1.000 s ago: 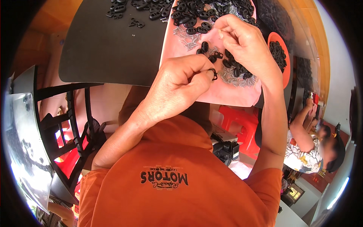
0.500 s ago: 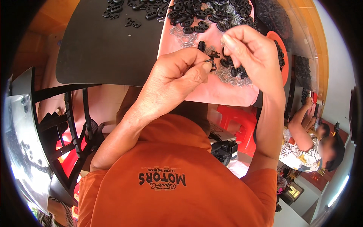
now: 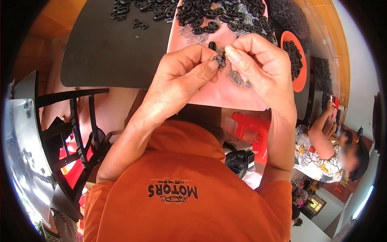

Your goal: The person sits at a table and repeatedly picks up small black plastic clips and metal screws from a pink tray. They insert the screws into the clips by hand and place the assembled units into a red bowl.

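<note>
My left hand [image 3: 183,74] pinches a small black plastic cord lock insert [image 3: 219,61] with two holes between thumb and forefinger. Close beside it, my right hand [image 3: 260,70] is closed at the fingertips on what looks like a tiny metal spring [image 3: 226,55], mostly hidden by the thumb. Below the fingers, loose metal springs [image 3: 240,80] lie on a pink sheet [image 3: 229,100]. A single oval black cord lock body [image 3: 212,45] rests just beyond my left fingertips. Farther back, many more bodies [image 3: 209,29] are heaped among springs.
A black tabletop [image 3: 109,52] extends left, with small black parts [image 3: 140,24] on it. At right stands an orange-red bowl [image 3: 305,74] of black pieces. A red stool [image 3: 262,133] is under the table edge. Another person [image 3: 322,153] sits at far right.
My right hand has come left and slightly down, so its fingertips now meet the insert. My left hand has shifted slightly left and turned the insert so its holes show.
</note>
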The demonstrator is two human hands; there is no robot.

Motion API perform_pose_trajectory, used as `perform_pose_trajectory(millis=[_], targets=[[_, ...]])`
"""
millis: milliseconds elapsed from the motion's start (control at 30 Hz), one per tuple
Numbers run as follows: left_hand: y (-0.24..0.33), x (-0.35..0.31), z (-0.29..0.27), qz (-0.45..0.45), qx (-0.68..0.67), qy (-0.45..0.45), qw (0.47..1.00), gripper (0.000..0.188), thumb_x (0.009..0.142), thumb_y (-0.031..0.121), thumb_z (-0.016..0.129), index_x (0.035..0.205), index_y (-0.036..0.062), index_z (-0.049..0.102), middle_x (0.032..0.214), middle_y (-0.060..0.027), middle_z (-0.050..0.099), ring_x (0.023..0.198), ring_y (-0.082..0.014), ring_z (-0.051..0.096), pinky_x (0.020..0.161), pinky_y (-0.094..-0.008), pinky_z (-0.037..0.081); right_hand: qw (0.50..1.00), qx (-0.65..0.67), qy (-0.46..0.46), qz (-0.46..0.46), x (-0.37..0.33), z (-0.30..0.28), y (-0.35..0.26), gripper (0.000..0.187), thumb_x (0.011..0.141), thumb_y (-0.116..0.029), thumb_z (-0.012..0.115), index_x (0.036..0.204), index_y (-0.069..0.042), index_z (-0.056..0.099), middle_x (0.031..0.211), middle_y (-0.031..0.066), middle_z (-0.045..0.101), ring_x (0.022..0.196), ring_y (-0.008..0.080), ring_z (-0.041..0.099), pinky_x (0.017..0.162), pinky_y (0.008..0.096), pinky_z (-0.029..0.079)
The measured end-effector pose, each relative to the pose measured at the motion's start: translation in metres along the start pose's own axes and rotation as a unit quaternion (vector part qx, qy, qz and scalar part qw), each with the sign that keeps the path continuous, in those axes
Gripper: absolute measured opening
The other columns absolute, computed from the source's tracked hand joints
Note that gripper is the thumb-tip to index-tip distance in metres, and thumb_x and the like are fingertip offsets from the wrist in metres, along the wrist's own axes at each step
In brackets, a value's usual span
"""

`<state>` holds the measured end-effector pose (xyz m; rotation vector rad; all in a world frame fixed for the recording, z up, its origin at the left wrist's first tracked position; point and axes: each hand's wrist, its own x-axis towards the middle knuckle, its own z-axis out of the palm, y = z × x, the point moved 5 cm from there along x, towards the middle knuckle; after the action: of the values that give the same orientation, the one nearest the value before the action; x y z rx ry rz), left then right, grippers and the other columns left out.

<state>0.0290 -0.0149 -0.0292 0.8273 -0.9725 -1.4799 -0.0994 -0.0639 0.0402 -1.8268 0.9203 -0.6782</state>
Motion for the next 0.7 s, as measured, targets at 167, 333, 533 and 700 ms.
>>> perform_pose_trajectory(millis=[167,333,533,700], targets=[[0.0004,-0.0004,0.0009,-0.013,-0.013,-0.005,1.000,0.016,0.094,0.015,0.056,0.097,0.0009,0.061,0.075,0.0010,0.059,0.058,-0.0020,0.041,0.052,-0.0167,0.030,1.000,-0.018,0.004,0.018,-0.0021,0.0015,0.0049,0.011,0.090,-0.006,0.062,0.085,0.003,0.057,0.076,0.0000,0.056,0.070,0.0038,0.047,0.063,0.0202,0.042],[-0.0009,-0.0005,-0.0002,0.007,-0.013,0.010,1.000,0.016,0.094,0.016,0.057,0.097,0.0010,0.062,0.074,0.0009,0.059,0.058,-0.0022,0.040,0.052,-0.0169,0.030,0.999,0.007,0.046,-0.011,-0.0048,0.0020,-0.0023,0.011,0.091,-0.007,0.062,0.087,0.003,0.060,0.076,-0.0012,0.057,0.070,0.0022,0.047,0.062,0.0192,0.042],[0.0004,-0.0002,0.0005,-0.005,-0.011,0.005,1.000,0.018,0.094,0.017,0.058,0.097,0.0002,0.061,0.073,0.0002,0.059,0.057,-0.0025,0.040,0.052,-0.0170,0.029,0.999,0.025,0.039,-0.007,-0.0043,0.0027,-0.0003,0.010,0.090,-0.007,0.063,0.088,0.003,0.060,0.076,-0.0013,0.058,0.070,0.0017,0.049,0.061,0.0191,0.043],[0.0037,-0.0008,0.0010,-0.024,-0.036,-0.009,0.999,0.018,0.095,0.014,0.055,0.085,0.0005,0.058,0.076,0.0015,0.056,0.072,-0.0050,0.051,0.067,-0.0210,0.042,0.999,0.007,0.044,0.003,-0.0063,0.0041,0.0008,0.010,0.090,-0.006,0.063,0.087,0.003,0.061,0.074,-0.0012,0.058,0.069,0.0016,0.049,0.061,0.0193,0.043]])
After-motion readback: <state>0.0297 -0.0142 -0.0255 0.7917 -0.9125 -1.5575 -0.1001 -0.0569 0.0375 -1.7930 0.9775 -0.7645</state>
